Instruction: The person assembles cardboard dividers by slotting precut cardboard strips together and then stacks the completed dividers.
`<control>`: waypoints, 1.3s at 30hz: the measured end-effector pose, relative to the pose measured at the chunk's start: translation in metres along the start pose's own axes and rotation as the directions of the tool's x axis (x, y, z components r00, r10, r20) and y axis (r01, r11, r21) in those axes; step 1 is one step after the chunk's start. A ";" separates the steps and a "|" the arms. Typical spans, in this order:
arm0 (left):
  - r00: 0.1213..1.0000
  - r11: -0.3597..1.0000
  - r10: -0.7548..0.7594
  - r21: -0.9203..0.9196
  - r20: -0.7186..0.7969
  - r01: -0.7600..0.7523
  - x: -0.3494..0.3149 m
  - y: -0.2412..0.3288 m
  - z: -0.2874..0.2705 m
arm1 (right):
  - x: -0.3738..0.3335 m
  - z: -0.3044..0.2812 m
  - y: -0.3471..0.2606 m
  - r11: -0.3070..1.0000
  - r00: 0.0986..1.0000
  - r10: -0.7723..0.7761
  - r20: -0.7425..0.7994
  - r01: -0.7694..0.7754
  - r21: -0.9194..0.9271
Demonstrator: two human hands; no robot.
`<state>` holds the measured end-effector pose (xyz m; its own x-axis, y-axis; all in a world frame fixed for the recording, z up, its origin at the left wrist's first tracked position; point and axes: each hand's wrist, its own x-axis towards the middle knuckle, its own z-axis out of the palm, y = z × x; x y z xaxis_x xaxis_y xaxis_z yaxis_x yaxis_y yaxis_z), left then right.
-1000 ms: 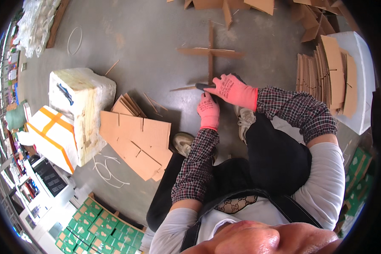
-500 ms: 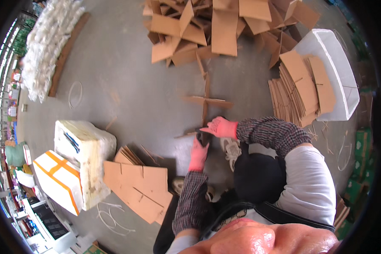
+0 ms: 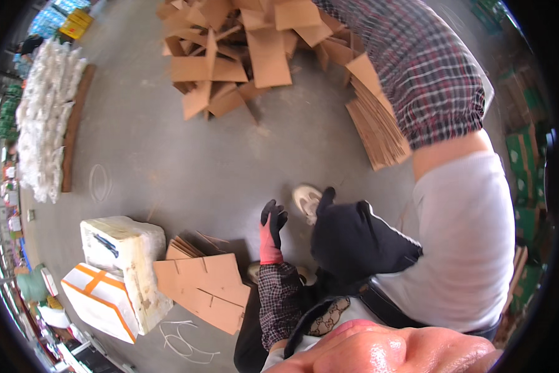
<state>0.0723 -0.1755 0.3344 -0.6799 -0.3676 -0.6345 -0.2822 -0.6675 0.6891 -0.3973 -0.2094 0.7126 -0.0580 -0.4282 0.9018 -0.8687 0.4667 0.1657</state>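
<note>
My left hand [image 3: 272, 233], in a pink glove with dark palm and fingers, is raised over the grey floor in front of my knees. Its fingers are slightly apart and hold nothing. Closest to it on the left lies a stack of slotted cardboard divider sheets [image 3: 208, 283]. My right arm in its checked sleeve [image 3: 416, 68] stretches far forward past the upper edge, so the right hand is out of sight. Beyond the floor, near that arm, is a heap of interlocked cardboard dividers [image 3: 270, 56].
More stacked cardboard sheets [image 3: 379, 127] lie beside my right arm. To the left stand a worn white foam box [image 3: 146, 248] and a white lid with orange tape [image 3: 99, 295]. Clear-wrapped goods [image 3: 43, 124] stand far left; a strap loop [image 3: 183, 342] lies nearby.
My right hand has left my left hand and reached forward out of view. The crossed cardboard dividers in front of me are gone from that spot. My left hand has let go; the view has shifted.
</note>
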 end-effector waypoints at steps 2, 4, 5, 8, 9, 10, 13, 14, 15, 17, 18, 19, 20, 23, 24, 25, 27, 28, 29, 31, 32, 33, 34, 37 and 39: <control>1.000 0.995 -0.009 0.098 -0.009 0.010 -0.007 -0.024 -0.001 | -0.046 -0.023 -0.001 0.918 0.975 0.218 0.037 -0.218 0.331; 0.995 0.989 -0.095 0.120 0.024 0.091 0.000 -0.059 -0.018 | -0.180 -0.064 0.055 0.980 0.828 0.099 0.552 0.013 -0.196; 0.990 0.958 -0.132 0.250 -0.050 0.140 0.001 -0.069 -0.034 | -0.254 -0.078 0.078 0.937 0.673 0.042 0.738 0.230 -0.264; 0.986 0.936 -0.016 0.344 -0.168 0.074 0.011 -0.116 -0.076 | -0.404 -0.160 0.074 0.737 0.323 0.655 0.683 -0.472 -0.484; 0.981 0.941 -0.105 0.302 -0.162 0.151 0.013 -0.120 -0.067 | -0.450 -0.197 0.073 0.708 0.260 0.706 0.659 -0.300 -0.640; 0.976 0.938 -0.142 0.292 -0.166 0.187 0.013 -0.120 -0.053 | -0.486 -0.218 0.065 0.740 0.344 0.667 0.661 -0.200 -0.642; 0.966 0.915 -0.193 0.324 -0.172 0.241 0.009 -0.113 -0.043 | -0.479 -0.219 0.050 0.726 0.194 0.687 0.700 -0.154 -0.670; 0.975 0.913 -0.169 0.349 -0.147 0.211 0.009 -0.116 -0.054 | -0.449 -0.203 0.042 0.726 0.091 0.684 0.724 -0.180 -0.664; 0.981 0.913 -0.147 0.364 -0.124 0.183 0.013 -0.121 -0.063 | -0.427 -0.193 0.047 0.727 0.032 0.684 0.729 -0.119 -0.677; 1.000 0.961 -0.003 0.275 0.029 -0.005 0.020 -0.131 -0.090 | -0.394 -0.151 0.064 0.821 -0.113 0.522 0.846 -0.203 -0.533; 0.987 0.842 -0.120 0.517 -0.102 0.156 0.022 -0.124 -0.098 | -0.394 -0.150 0.070 0.874 -0.060 0.427 0.902 -0.227 -0.429; 0.972 0.868 0.174 0.490 -0.160 -0.075 0.004 -0.111 -0.117 | -0.391 -0.147 0.047 0.872 -0.025 0.311 0.950 -0.391 -0.296; 0.908 0.815 0.261 0.579 -0.329 -0.025 -0.008 -0.090 -0.113 | -0.386 -0.155 0.034 0.839 -0.001 0.219 0.976 -0.509 -0.189; 0.480 0.530 0.734 0.847 -0.480 0.035 -0.038 -0.002 -0.127 | -0.460 -0.192 0.119 0.859 0.088 0.471 0.878 -0.271 -0.434; 0.341 0.583 0.735 0.803 -0.586 0.123 -0.058 0.021 -0.141 | -0.468 -0.209 0.119 0.760 -0.016 0.621 0.783 -0.229 -0.608; 0.125 0.552 0.758 0.731 -0.641 0.400 -0.088 0.026 -0.189 | -0.460 -0.216 0.085 0.707 -0.025 0.673 0.739 -0.272 -0.653; 0.017 0.677 0.642 0.576 -0.767 0.458 -0.118 0.048 -0.218 | -0.462 -0.216 0.133 0.540 0.067 0.419 0.905 -0.820 -0.189; -0.037 0.701 0.548 0.435 -0.836 0.565 -0.128 0.038 -0.239 | -0.466 -0.222 0.132 0.305 -0.093 0.330 0.939 -0.931 -0.199; -0.053 0.761 0.456 0.358 -0.888 0.541 -0.109 0.029 -0.243 | -0.473 -0.235 0.211 0.466 -0.017 0.421 0.907 -0.854 -0.232; -0.169 0.759 0.309 0.135 -0.936 0.637 -0.126 0.001 -0.263 | -0.475 -0.221 0.179 0.319 -0.017 0.497 0.868 -0.926 -0.201; -0.110 0.757 0.246 0.120 -0.963 0.642 -0.120 -0.004 -0.260 | -0.460 -0.220 0.162 0.253 -0.025 0.534 0.845 -0.949 -0.188; -0.046 0.762 0.179 0.109 -0.983 0.638 -0.106 -0.008 -0.255 | -0.439 -0.216 0.135 0.190 -0.026 0.575 0.817 -0.968 -0.164; -0.064 0.693 0.183 0.083 -0.981 0.716 -0.091 -0.008 -0.251 | -0.420 -0.213 0.109 0.121 -0.026 0.553 0.833 -0.986 -0.112; -0.106 0.722 0.359 0.204 -0.927 0.661 -0.045 -0.001 -0.220 | -0.418 -0.212 0.115 0.760 0.589 0.412 0.695 -0.643 0.095; 0.008 0.861 0.347 0.321 -0.938 0.394 -0.052 0.014 -0.222 | -0.381 -0.211 0.018 0.555 0.383 0.467 0.796 -0.829 0.073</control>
<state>0.2536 -0.3097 0.2992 0.5319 -0.8415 -0.0944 -0.7285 -0.5116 0.4555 -0.2872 0.1260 0.4564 -0.8201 -0.5624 0.1054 -0.4701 0.5573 -0.6844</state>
